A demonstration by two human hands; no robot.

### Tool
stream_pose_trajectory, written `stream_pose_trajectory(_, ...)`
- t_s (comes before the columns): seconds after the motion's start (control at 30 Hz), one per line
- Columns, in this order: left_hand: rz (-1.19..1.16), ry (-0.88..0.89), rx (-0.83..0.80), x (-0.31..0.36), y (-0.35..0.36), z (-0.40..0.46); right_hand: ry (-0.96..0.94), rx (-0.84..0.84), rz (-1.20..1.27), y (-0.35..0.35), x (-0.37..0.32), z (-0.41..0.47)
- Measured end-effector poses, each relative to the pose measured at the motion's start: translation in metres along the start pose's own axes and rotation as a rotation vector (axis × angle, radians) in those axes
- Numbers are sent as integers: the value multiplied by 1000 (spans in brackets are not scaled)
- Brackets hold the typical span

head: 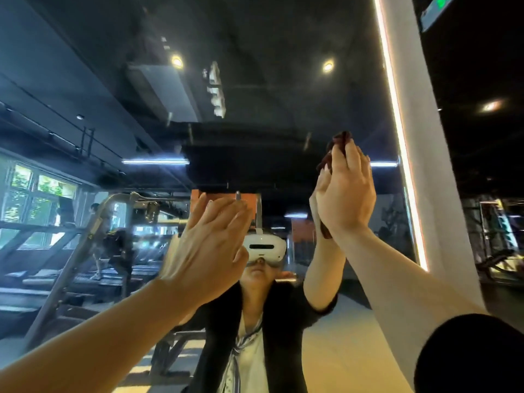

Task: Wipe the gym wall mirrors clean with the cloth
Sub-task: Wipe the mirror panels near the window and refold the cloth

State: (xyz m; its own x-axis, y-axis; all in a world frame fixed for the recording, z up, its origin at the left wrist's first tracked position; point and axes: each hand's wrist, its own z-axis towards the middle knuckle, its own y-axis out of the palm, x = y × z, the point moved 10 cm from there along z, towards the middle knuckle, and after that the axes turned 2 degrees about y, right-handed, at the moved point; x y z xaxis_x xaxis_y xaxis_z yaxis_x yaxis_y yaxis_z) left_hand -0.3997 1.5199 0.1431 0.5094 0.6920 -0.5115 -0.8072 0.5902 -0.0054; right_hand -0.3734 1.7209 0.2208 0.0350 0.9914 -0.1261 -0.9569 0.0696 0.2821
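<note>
Wiping stage: both arms raised to the mirror (255, 80), which fills most of the view.
Right hand (344, 194): at 2 o'clock from frame centre, fingers straight, pressing the cloth flat to the glass.
Cloth (338, 141): dark red, bunched, sandwiched between right palm and mirror; folds show above the fingertips and a strip shows below the heel of the hand, at 7 o'clock of the hand.
Left hand (209, 248): near centre, at 8 o'clock from the right hand, released, fingers straight and together, palm toward the glass; holds nothing. Contact with the glass looks likely, cannot confirm.
Sleeve (470, 355): dark, on the right forearm, at 5 o'clock in the frame.
Reflection: person with a white headset (265, 246), dark jacket, light shirt, arms mirrored against the real hands.
Mirror edge: lit strip (397, 131) runs top to bottom at 2 o'clock, beside a white pillar (425, 165).
Background in reflection: gym machines (85, 251) and windows (31, 194) at 9 o'clock.
</note>
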Motion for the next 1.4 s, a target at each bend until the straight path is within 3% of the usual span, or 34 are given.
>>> stream_pose_trajectory(0.13,1,-12,-79,-7,11,-12,73,16,18,-9,26,-17)
stream_pose_trajectory(0.27,-15,-100,-193,-51,21,-41,105,22,42,-5,-19,-46)
stream_pose_trajectory(0.43,-16,-264,-222,-118,1,-92,-152,-109,78,40,-167,-83)
stream_pose_trajectory(0.67,104,-440,-109,-221,-58,-187,-503,-247,219,89,-365,-137)
stream_pose_trajectory(0.83,142,-598,-249,-278,-63,-231,-770,-303,181,111,-442,-161)
stream_pose_trajectory(1.07,109,-506,-234,-271,-63,-203,-729,-163,157,129,-448,-111)
stream_pose_trajectory(1.4,109,-281,-211,-189,-31,-97,-489,-75,12,109,-317,-2)
